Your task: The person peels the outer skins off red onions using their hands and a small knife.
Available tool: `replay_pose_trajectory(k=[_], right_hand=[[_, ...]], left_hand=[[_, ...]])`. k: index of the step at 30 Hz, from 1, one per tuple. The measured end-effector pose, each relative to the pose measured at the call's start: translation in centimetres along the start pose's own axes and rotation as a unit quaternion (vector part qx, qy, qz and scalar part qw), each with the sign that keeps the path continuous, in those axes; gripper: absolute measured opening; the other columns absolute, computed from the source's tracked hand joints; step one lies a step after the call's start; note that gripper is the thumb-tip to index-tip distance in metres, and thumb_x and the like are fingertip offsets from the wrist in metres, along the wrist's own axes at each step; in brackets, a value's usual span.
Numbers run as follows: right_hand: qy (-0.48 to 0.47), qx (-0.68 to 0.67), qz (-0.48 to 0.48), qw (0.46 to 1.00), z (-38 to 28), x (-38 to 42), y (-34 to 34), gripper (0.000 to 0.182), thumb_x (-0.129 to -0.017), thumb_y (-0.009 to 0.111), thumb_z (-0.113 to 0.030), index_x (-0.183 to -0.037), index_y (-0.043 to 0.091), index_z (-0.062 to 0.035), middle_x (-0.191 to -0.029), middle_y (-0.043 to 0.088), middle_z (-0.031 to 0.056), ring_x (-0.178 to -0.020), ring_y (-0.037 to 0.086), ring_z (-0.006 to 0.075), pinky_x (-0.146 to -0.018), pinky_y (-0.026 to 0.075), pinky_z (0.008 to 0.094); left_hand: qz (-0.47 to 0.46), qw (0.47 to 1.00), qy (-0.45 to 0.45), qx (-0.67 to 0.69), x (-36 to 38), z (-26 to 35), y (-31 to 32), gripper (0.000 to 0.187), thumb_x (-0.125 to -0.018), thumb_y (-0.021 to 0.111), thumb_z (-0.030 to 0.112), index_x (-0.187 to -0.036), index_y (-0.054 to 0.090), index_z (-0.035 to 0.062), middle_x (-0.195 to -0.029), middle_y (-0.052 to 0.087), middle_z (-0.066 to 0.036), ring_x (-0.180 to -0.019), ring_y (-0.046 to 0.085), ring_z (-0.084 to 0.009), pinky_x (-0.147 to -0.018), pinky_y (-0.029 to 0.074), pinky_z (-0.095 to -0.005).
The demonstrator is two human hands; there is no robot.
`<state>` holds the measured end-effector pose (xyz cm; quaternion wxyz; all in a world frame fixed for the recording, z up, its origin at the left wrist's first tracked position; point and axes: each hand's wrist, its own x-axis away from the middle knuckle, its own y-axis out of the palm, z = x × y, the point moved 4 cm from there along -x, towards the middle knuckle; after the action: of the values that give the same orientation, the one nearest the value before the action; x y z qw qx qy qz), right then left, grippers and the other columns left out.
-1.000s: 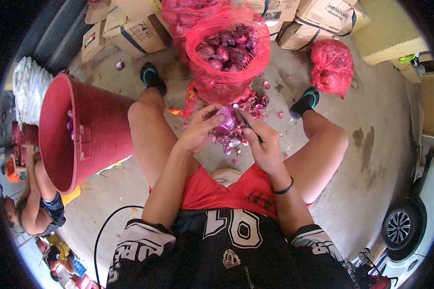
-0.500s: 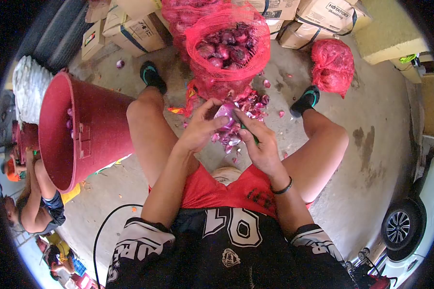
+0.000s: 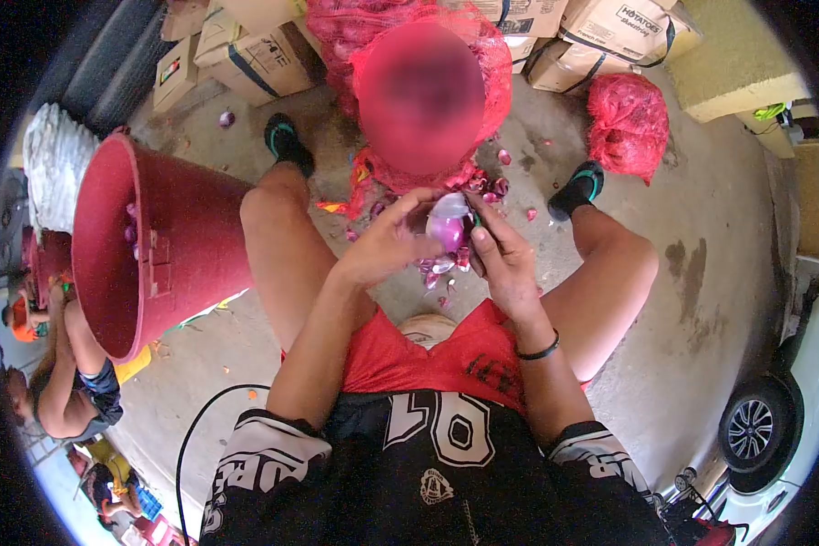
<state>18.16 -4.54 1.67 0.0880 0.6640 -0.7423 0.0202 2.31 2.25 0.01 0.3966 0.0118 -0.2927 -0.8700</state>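
Between my hands is a red onion, smooth and purple, with a pale flap of skin at its top. My left hand curls around the onion's left side, its thumb blurred. On the other side, my right hand is closed on a small green-handled knife, mostly hidden by the fingers. Loose onion peelings lie on the floor below. Just beyond stands a red mesh sack, whose front is covered by a blurred round patch.
A large red tub leans at my left, with a few onions inside. Cardboard boxes stand at the back. Another red mesh bag sits beyond my right foot. People work at far left; a car wheel shows at right.
The onion has moved slightly right and toward me, and turned in my hands. A pale skin flap now stands at its top. My right hand has shifted a little right.
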Motion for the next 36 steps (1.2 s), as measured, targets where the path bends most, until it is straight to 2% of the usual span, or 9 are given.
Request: replay_pose_trajectory(k=[5, 8, 15, 20, 27, 30, 31, 34, 36], right_hand=[[0.03, -0.101, -0.058, 0.993, -0.7, 0.4, -0.3, 0.058, -0.097, 0.054, -0.014, -0.149, 0.029, -0.0044, -0.094, 0.06, 0.0021, -0.069, 0.044, 0.0034, -0.06, 0.04, 0.0201], [0.053, -0.069, -0.126, 0.988, -0.9, 0.9, -0.6, 0.066, -0.096, 0.055, -0.013, -0.152, 0.02, -0.0068, -0.097, 0.061, 0.0047, -0.074, 0.049, 0.0058, -0.066, 0.043, 0.0217], [-0.01, 0.118, -0.084, 0.989, -0.6, 0.2, -0.3, 0.046, -0.097, 0.056, -0.014, -0.139, 0.044, -0.0005, -0.101, 0.061, 0.0062, -0.087, 0.054, 0.0089, -0.078, 0.048, 0.0253], [0.034, 0.06, -0.009, 0.998, 1.2, -0.4, -1.4, 0.043, -0.097, 0.057, -0.018, -0.135, 0.049, 0.0008, -0.102, 0.062, 0.0032, -0.087, 0.055, 0.0084, -0.079, 0.048, 0.025], [0.06, -0.097, 0.118, 0.986, 0.7, -1.7, -2.6, 0.044, -0.1, 0.053, -0.022, -0.139, 0.047, -0.004, -0.08, 0.053, -0.0072, -0.064, 0.043, 0.0014, -0.053, 0.037, 0.0168], [0.046, -0.093, 0.135, 0.985, -0.1, -1.9, -3.6, 0.044, -0.101, 0.05, -0.025, -0.14, 0.046, -0.0056, -0.078, 0.051, -0.0078, -0.063, 0.041, 0.0007, -0.054, 0.035, 0.0163], [0.069, -0.01, 0.114, 0.991, -0.1, -1.9, -3.4, 0.047, -0.102, 0.045, -0.03, -0.144, 0.039, -0.0096, -0.077, 0.048, -0.0035, -0.059, 0.042, 0.0046, -0.049, 0.034, 0.0181], [0.025, 0.18, 0.045, 0.982, 1.2, -1.8, -2.2, 0.05, -0.1, 0.05, -0.025, -0.144, 0.038, -0.0032, -0.093, 0.063, 0.0087, -0.075, 0.055, 0.0122, -0.071, 0.048, 0.0269], [0.07, 0.157, 0.003, 0.985, 1.6, -1.1, -1.5, 0.053, -0.099, 0.051, -0.024, -0.144, 0.034, -0.0008, -0.113, 0.061, 0.0196, -0.091, 0.057, 0.0176, -0.086, 0.046, 0.031]], left_hand=[[0.073, 0.997, 0.024, 0.005, -0.4, -0.1, -0.2, 0.067, -0.077, 0.071, -0.005, -0.135, 0.041, 0.006, -0.121, 0.055, -0.005, -0.106, 0.055, -0.0156, -0.088, 0.048, -0.0285], [0.054, 0.995, 0.049, -0.063, -0.6, -0.2, -0.9, 0.065, -0.077, 0.071, -0.005, -0.133, 0.042, 0.0067, -0.12, 0.055, -0.005, -0.106, 0.056, -0.0158, -0.088, 0.049, -0.0286], [0.046, 0.996, 0.043, -0.07, -0.4, 0.5, -0.2, 0.064, -0.074, 0.074, -0.008, -0.131, 0.048, 0.005, -0.122, 0.055, -0.005, -0.106, 0.057, -0.0155, -0.087, 0.051, -0.0295], [0.013, 0.997, 0.016, -0.076, -0.1, 1.2, 0.3, 0.068, -0.072, 0.074, -0.009, -0.132, 0.047, 0.0049, -0.125, 0.053, -0.005, -0.108, 0.057, -0.0161, -0.089, 0.051, -0.0308], [-0.017, 0.993, 0.1, -0.056, 0.0, 1.2, -0.5, 0.078, -0.068, 0.077, -0.006, -0.136, 0.041, 0.0055, -0.129, 0.05, -0.007, -0.115, 0.054, -0.0184, -0.088, 0.052, -0.031], [0.02, 0.996, 0.066, 0.048, 0.1, 0.7, -1.6, 0.074, -0.069, 0.074, -0.011, -0.133, 0.042, 0.0053, -0.129, 0.05, -0.007, -0.123, 0.047, -0.0194, -0.101, 0.045, -0.0344], [0.035, 0.996, 0.074, 0.046, -0.1, 0.7, -1.7, 0.073, -0.069, 0.074, -0.011, -0.133, 0.042, 0.0053, -0.128, 0.05, -0.007, -0.122, 0.048, -0.0194, -0.101, 0.045, -0.0343], [0.076, 0.993, 0.09, 0.03, -0.7, 0.8, -1.6, 0.07, -0.07, 0.073, -0.012, -0.131, 0.043, 0.005, -0.126, 0.051, -0.008, -0.12, 0.049, -0.0193, -0.1, 0.045, -0.0339], [0.098, 0.991, 0.091, 0.0, -0.8, 0.8, -1.5, 0.067, -0.07, 0.073, -0.012, -0.129, 0.044, 0.0046, -0.124, 0.051, -0.008, -0.118, 0.05, -0.019, -0.099, 0.046, -0.0335]])
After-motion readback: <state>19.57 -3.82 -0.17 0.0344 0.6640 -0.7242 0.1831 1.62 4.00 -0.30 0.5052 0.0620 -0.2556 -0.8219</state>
